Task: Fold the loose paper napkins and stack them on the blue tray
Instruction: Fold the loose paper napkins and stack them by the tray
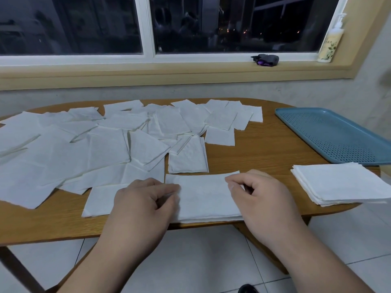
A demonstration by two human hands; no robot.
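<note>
As both hands curl over the ends of a half-folded napkin (203, 197), the left hand (146, 199) pinches its left edge and the right hand (260, 197) its right, likely keeping it square for the next fold. It lies on the wooden table (264, 149), left of the blue tray (330, 134) and nearer the person. A stack of folded napkins (338, 185) sits just in front of the tray, presumably for easy transfer. Loose napkins (84, 149) spread well left of the tray.

Head-worn view, facing forward and down, table (264, 153) close below
</note>
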